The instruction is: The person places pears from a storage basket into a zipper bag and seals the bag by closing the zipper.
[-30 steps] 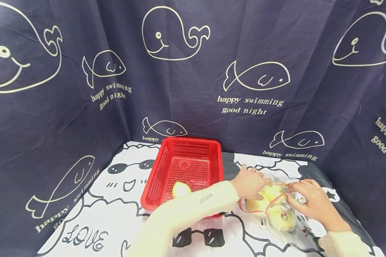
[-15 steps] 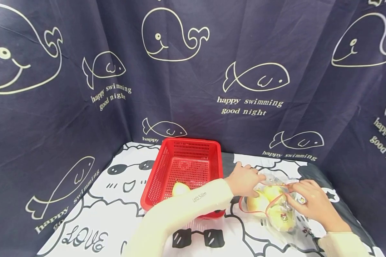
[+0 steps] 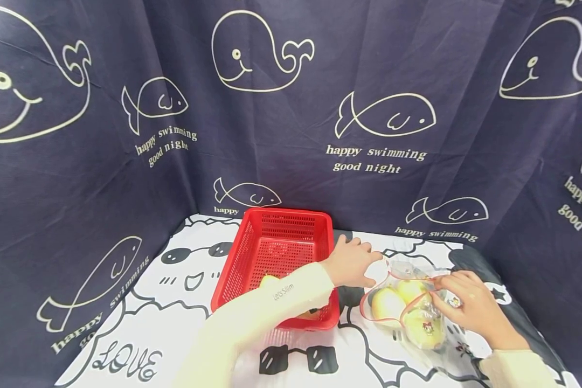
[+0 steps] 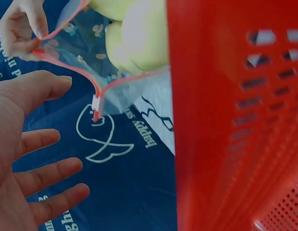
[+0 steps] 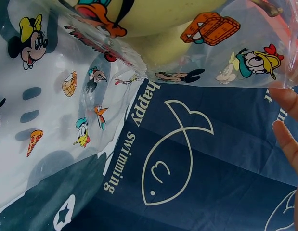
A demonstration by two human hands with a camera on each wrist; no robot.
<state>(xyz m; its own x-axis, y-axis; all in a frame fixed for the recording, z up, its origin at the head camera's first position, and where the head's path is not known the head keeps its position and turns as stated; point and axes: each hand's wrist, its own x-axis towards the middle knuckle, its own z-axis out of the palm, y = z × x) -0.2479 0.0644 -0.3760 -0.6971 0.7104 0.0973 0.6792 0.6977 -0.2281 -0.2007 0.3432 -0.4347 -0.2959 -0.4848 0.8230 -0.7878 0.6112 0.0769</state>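
A clear zip bag [image 5: 91, 120] with cartoon prints and a red-pink rim lies at the right in the head view, its mouth spread wide. Several pale yellow pears [image 3: 388, 303] are inside it. My right hand [image 3: 470, 302] pinches the bag's rim at the right side. The bag's white slider [image 4: 96, 102] shows at the near end of the rim in the left wrist view. With nothing in it, my left hand [image 3: 351, 262] hovers between the bag and the red basket [image 3: 246, 231], fingers spread. One pear [image 3: 269, 280] in the basket is partly hidden behind my left sleeve.
The basket's tall perforated wall stands right beside my left hand. A white cloth [image 3: 126, 334] with black cartoon drawings covers the table. Dark blue curtains [image 3: 281, 134] with whale and fish prints enclose the back and sides.
My left hand has moved left from the bag's mouth toward the basket, uncovering the pears and the rim. The right hand stays at the rim.
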